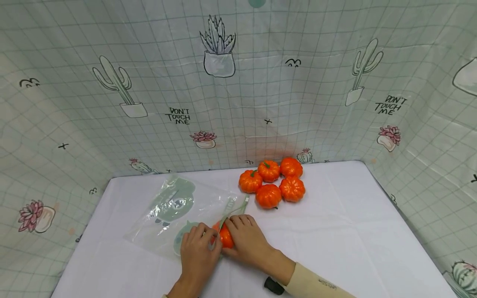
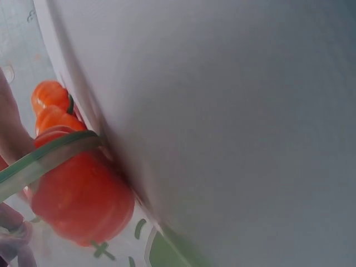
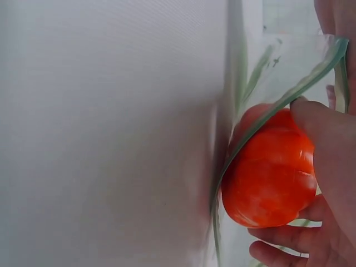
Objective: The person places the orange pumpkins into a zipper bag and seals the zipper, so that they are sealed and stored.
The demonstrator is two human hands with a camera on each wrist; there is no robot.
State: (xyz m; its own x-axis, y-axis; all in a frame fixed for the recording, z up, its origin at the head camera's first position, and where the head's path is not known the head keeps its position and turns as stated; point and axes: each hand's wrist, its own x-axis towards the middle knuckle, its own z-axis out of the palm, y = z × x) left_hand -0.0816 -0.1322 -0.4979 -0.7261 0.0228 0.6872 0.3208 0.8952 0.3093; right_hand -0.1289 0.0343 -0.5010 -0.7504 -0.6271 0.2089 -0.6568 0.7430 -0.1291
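A clear plastic zip bag (image 1: 203, 192) with green printed figures lies flat on the table, its green-edged mouth toward the right. My left hand (image 1: 199, 250) pinches the near side of that mouth with curled fingers. My right hand (image 1: 247, 240) grips a small orange-red pumpkin (image 1: 226, 236) partly inside the opening. In the right wrist view, the green bag rim (image 3: 278, 105) crosses the pumpkin (image 3: 270, 175), with thumb and fingers around its side. Through the film in the left wrist view, the pumpkin (image 2: 83, 194) looks hazy.
Several more small pumpkins (image 1: 268, 195) stand clustered at the table's back, right of the bag. A dark object (image 1: 273, 285) lies near the right forearm at the front. Patterned cloth (image 1: 261, 95) walls the white table (image 1: 335, 231) at the back and sides.
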